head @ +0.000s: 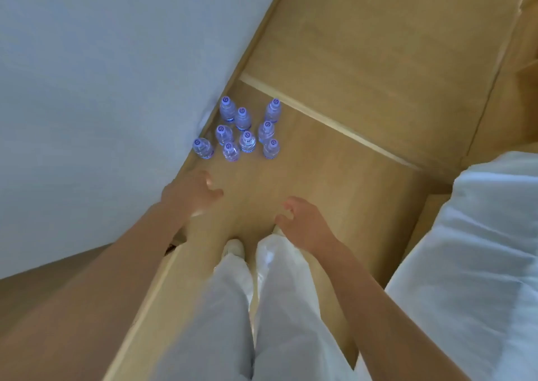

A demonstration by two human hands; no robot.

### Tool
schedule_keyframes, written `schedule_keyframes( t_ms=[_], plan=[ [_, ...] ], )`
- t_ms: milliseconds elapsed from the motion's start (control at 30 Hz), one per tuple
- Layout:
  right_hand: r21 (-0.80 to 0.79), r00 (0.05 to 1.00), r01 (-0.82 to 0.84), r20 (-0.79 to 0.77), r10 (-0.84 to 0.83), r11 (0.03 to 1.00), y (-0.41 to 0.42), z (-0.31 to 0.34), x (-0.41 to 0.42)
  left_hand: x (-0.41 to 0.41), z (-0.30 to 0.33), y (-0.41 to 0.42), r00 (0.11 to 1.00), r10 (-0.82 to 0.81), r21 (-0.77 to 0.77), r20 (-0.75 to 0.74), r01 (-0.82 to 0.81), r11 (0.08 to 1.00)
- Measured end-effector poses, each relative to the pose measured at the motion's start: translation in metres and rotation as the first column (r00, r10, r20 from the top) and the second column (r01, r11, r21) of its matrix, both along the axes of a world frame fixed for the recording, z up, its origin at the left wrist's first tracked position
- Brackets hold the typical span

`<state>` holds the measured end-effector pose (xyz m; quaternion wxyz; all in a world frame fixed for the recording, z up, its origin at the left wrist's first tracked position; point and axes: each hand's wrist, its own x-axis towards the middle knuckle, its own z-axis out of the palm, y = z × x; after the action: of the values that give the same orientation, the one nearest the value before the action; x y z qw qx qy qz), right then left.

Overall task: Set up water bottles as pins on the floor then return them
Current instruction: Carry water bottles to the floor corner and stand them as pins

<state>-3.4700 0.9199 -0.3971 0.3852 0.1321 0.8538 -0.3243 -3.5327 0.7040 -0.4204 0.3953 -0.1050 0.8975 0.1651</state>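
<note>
Bottles: nine small water bottles (243,129) stand upright on the floor in front of you, grouped close together beside the white wall. Each is clear plastic with a rounded shoulder, a pale purple-blue cap bearing a dark swirl mark, and a blue band low on the body.
Contents: the bottles look transparent; you cannot tell from above how full they are.
Arrangement: the cluster is loose, roughly three uneven rows, with some bottles just beside one another and the right-hand ones set a little apart.
Floor: a smooth light wooden floor (334,182) with a matt finish, crossed by a paler raised strip running diagonally behind the bottles.
Wall: a plain white wall (102,75), flat and untextured, meets the floor along a wooden skirting edge at your left.
Left hand: your left hand (192,194) reaches toward the bottles with fingers loosely spread and holds nothing; it is blurred, near the closest bottle but not touching it.
Right hand: your right hand (302,220) hangs over the floor with fingers loosely curled, holding nothing, well apart from the bottles.
Clothing: soft white trousers (233,308) and white shoes (234,248) show below you.
Right edge: white cloth (480,249), softly creased, fills the lower right.
</note>
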Motion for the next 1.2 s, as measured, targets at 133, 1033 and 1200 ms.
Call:
schedule_keyframes(
  t_ms=[133, 1033, 1200],
  plan=[
    [-0.019, 0.997, -0.046, 0.058, 0.047, 0.999, 0.013, -0.088, -0.041, -0.043, -0.087, -0.004, 0.912, 0.407, 0.082, -0.037, -0.404, 0.911],
    [-0.175, 0.859, 0.389, -0.287, -0.425, 0.904, 0.008, -0.476, -0.206, -0.119, -0.481, 0.012, 0.715, 0.677, 0.461, -0.172, -0.549, 0.697],
    [-0.051, 0.954, 0.117, -0.272, -0.127, 0.992, -0.005, -0.434, -0.193, -0.095, -0.431, 0.005, 0.795, 0.578, 0.383, -0.184, -0.483, 0.787]
  ],
)
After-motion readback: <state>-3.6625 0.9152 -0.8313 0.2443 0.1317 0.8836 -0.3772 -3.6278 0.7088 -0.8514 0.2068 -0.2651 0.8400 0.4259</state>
